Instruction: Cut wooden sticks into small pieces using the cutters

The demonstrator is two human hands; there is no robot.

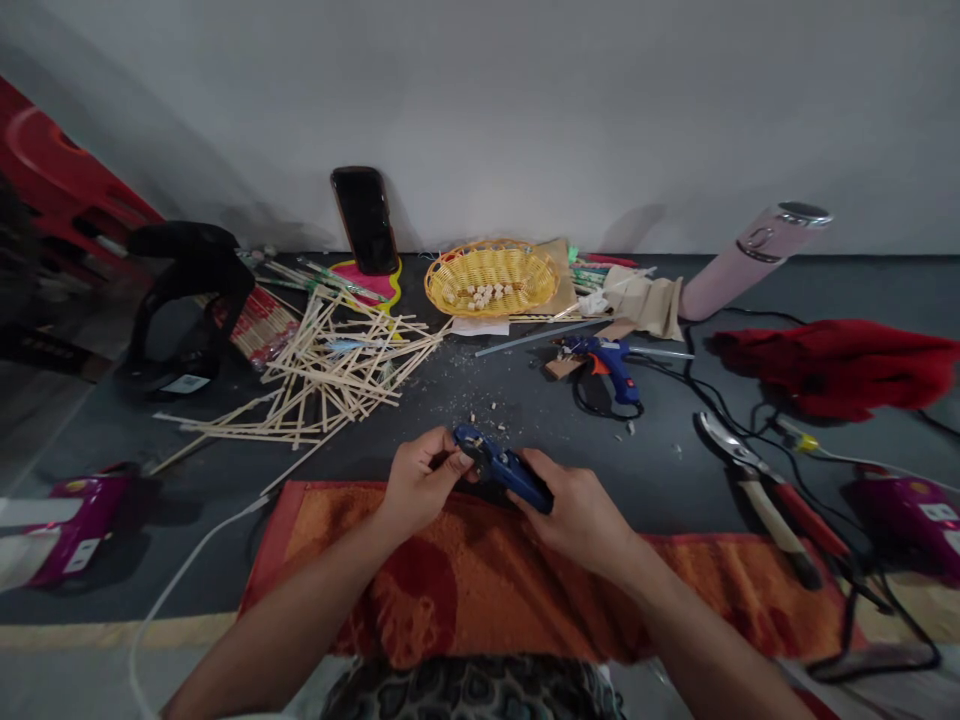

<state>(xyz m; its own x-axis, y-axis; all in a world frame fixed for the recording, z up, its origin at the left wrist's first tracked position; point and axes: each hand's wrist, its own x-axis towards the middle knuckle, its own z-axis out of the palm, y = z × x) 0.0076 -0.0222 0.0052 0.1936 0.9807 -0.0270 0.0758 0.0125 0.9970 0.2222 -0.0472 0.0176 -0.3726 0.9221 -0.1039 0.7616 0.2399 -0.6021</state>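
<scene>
My right hand (581, 505) is wrapped round the handle of a blue hand tool (514, 472) with a rounded head, held above the table's front edge. My left hand (427, 475) is closed in a pinch at the tool's head; what sits between its fingertips is too small to make out. Small pale chips (493, 405) lie on the dark table just beyond the tool. Under both hands spreads an orange towel (420, 600). A yellow woven basket (491, 270) at the back holds several little pale pieces.
Thin wooden sticks (330, 370) lie in a loose pile on the left. To the right are a blue glue gun (616, 370), pruning shears (772, 500), a red cloth (840, 365) and a leaning pink bottle (750, 260). A phone (366, 220) stands against the wall.
</scene>
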